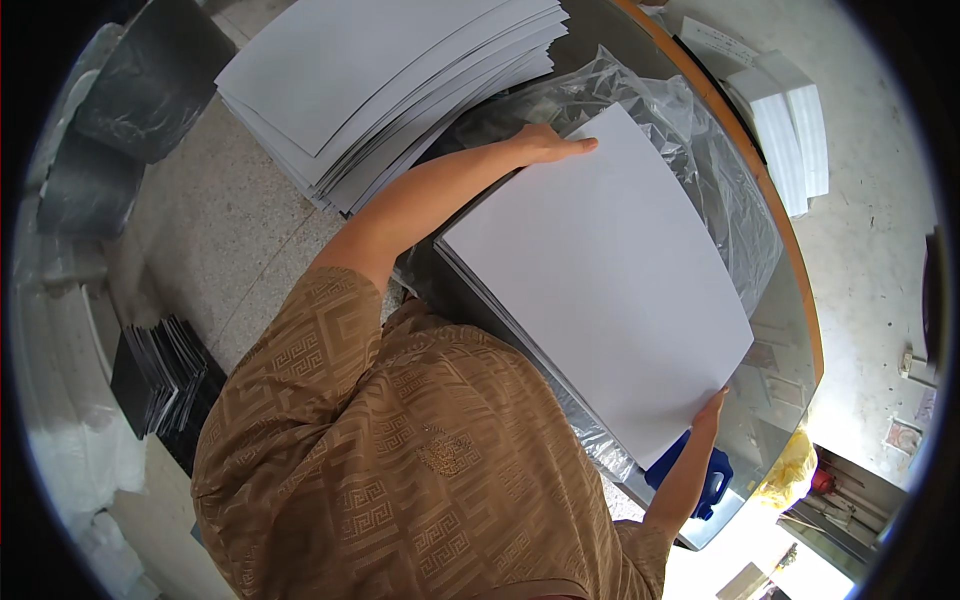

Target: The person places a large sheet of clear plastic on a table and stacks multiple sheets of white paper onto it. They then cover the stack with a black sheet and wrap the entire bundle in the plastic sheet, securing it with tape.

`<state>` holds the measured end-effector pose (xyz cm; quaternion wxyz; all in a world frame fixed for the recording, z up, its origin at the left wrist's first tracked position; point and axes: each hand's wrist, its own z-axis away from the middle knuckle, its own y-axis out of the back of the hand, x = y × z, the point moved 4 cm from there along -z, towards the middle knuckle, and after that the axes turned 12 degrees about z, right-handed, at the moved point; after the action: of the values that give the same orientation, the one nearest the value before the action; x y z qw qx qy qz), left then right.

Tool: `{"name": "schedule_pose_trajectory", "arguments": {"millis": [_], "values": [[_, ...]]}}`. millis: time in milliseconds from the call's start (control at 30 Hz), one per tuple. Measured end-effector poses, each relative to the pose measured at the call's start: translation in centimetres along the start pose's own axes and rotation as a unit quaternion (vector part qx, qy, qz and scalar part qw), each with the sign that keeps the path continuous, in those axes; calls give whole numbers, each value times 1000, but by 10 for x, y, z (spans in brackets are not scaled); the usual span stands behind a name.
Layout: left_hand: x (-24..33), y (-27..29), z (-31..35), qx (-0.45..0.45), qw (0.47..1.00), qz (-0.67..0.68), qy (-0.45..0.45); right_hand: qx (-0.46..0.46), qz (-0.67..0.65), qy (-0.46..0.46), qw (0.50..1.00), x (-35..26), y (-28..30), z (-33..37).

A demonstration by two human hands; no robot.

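Note:
A stack of large white sheets (600, 270) lies slanted in front of me, with dark edges showing along its near side. My left hand (552, 146) grips its far left end, the thumb stretched over the top sheet and the other fingers partly hidden. At the opposite end, my right hand (710, 410) is closed on the corner; most of its fingers are out of sight. Crumpled clear plastic film (735, 215) spreads under and behind the sheets. Beside my right forearm stands a dark blue plastic jug (718, 478), partly covered by the arm and the sheets.
Another tall, uneven stack of white sheets (390, 60) is at the far left. The glass-topped table (790, 335) has an orange rim. White foam pieces (785, 125) stand past it, a yellow plastic bag (795, 470) at right. Black folded sheets (165, 380) are piled at left.

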<state>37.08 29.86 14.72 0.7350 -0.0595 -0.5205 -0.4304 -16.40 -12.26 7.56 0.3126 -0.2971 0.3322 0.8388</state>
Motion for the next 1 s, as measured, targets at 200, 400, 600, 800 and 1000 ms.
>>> {"name": "schedule_pose_trajectory", "arguments": {"millis": [200,400,600,800,1000], "values": [[23,-1,2,67,983,-166,-40,40,29,-5,999,9,28,1],[-35,35,-17,-24,993,105,47,30,-82,-48,995,-6,31,59],[-97,16,50,-98,936,298,158,-50,-164,-64,983,47,-32,134],[-89,-20,69,-179,886,424,62,-20,-60,-60,996,49,-39,146],[-94,-16,68,-211,851,481,21,-29,-50,-65,996,34,-50,146]]}}
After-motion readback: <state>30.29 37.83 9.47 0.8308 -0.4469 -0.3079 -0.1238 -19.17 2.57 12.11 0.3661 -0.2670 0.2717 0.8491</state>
